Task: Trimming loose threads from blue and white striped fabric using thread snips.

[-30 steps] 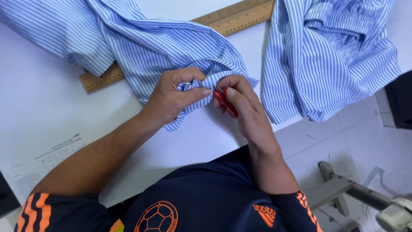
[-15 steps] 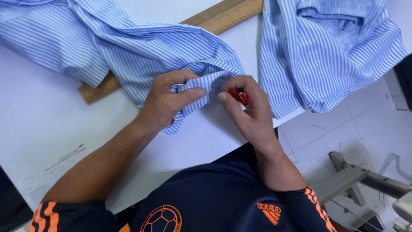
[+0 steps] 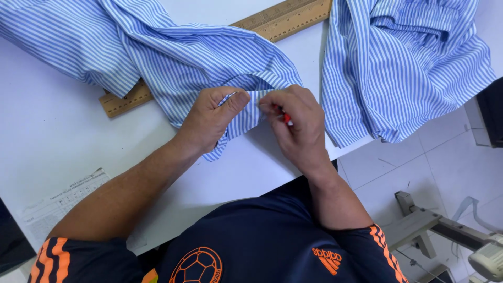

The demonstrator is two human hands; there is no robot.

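Just below the wooden ruler (image 3: 272,23), the striped shirt (image 3: 209,57) edge is pinched by left hand (image 3: 209,118) fingers, right hand (image 3: 298,123) fingers clamped on a small red tool (image 3: 286,119), best kept taut.

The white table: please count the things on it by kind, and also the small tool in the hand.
Blue-and-white striped garments: 2 (one at the hands, one to the right)
Wooden ruler: 1
Printed paper sheet: 1
Small red tool in the right hand: 1
Total: 5

single head camera, looking steeply down, close over white table (image 3: 68,152).
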